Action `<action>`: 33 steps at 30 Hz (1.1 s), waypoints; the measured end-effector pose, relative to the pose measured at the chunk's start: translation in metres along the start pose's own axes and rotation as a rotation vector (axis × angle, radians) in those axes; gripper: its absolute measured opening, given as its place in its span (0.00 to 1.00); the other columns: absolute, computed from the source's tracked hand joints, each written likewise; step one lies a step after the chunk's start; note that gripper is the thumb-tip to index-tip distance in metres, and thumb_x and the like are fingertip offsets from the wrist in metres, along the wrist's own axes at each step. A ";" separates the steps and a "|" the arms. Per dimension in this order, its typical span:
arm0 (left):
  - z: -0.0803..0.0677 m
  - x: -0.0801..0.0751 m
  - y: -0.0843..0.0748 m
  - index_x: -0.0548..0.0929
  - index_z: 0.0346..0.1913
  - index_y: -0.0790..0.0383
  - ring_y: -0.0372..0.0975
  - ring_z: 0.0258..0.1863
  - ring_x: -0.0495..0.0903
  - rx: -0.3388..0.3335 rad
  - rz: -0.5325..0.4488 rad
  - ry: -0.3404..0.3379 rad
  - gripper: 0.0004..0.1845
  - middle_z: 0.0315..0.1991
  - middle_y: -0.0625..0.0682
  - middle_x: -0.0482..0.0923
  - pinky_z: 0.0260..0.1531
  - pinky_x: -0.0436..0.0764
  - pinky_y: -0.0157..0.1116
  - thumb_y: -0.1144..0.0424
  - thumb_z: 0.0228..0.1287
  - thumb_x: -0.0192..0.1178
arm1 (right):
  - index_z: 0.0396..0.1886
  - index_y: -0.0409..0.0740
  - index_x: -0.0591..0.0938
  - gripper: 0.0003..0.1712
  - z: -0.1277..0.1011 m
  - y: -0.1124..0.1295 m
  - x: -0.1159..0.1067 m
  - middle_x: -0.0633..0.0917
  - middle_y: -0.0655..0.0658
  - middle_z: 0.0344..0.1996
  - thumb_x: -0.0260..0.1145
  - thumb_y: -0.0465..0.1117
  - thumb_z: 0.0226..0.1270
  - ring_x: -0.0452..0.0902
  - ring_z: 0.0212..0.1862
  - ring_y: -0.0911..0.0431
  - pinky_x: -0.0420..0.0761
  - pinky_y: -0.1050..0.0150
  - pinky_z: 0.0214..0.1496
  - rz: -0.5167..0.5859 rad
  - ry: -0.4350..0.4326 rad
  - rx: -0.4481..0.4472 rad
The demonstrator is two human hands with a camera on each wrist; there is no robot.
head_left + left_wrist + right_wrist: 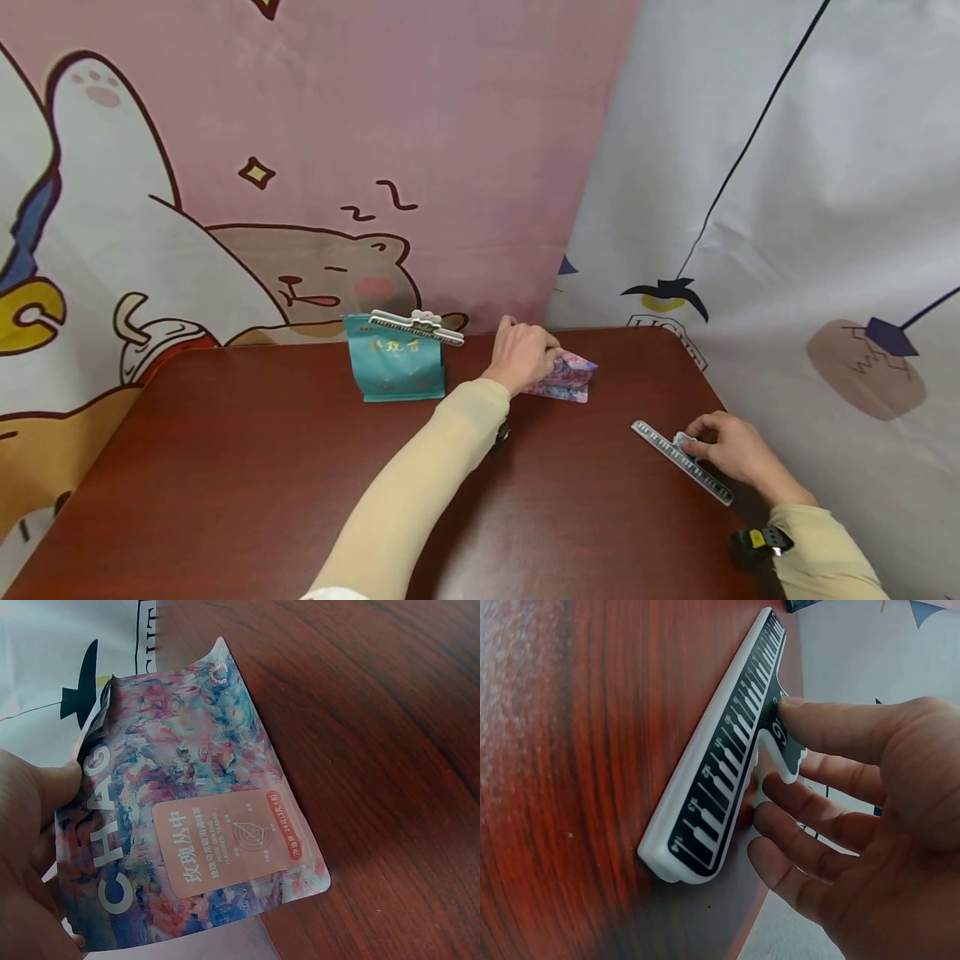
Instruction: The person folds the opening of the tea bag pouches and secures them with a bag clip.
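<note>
— Left hand (522,357)?
— Curled round the top edge of the pouch (564,377), far side of the table (225,467). Thumb (56,784) pressed on the rim in the wrist view; pouch tilted, mouth apparently unsealed — no clip on it.

— Right hand (731,450)?
— At the right table edge, on the clip (681,461). Thumb (832,727) on top of the clip's tab, fingers (810,817) curled beneath — a light pinch, not a full fist. Clip flat on the wood, not lifted.

— Anything already finished?
— Teal bag (394,368) upright, left of the pouch, a second clip (417,327) clamped along its top. Judged done.

— Left to do?
— Judged about half. Pouch and clip well apart; clip not yet raised, carried over, or clamped on the pouch mouth.
</note>
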State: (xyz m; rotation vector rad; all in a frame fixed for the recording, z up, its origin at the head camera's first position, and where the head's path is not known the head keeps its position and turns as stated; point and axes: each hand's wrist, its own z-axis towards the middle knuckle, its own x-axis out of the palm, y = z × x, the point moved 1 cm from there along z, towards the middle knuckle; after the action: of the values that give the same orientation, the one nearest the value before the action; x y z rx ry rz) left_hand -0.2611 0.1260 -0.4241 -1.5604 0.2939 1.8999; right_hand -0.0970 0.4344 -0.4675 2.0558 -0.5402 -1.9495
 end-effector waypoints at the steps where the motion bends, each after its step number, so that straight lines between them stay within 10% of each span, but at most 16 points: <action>1: 0.000 0.000 -0.001 0.93 0.48 0.38 0.33 0.33 0.86 0.000 0.002 0.002 0.10 0.38 0.37 0.90 0.52 0.67 0.41 0.49 0.74 0.62 | 0.34 0.39 0.85 0.10 0.000 0.000 0.000 0.81 0.40 0.37 0.77 0.40 0.62 0.75 0.37 0.46 0.73 0.55 0.36 0.002 0.006 0.011; 33: -0.001 -0.002 -0.002 0.93 0.49 0.38 0.32 0.29 0.84 -0.008 -0.002 0.016 0.11 0.38 0.36 0.90 0.51 0.66 0.41 0.49 0.76 0.61 | 0.33 0.42 0.80 0.09 -0.004 0.006 -0.004 0.76 0.47 0.26 0.73 0.38 0.66 0.66 0.27 0.54 0.65 0.59 0.30 0.028 0.013 0.014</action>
State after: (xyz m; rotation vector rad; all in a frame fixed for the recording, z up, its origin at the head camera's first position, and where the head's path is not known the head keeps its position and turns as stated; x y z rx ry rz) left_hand -0.2587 0.1259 -0.4221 -1.5813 0.2916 1.8897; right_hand -0.0933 0.4305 -0.4610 2.0567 -0.5783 -1.9215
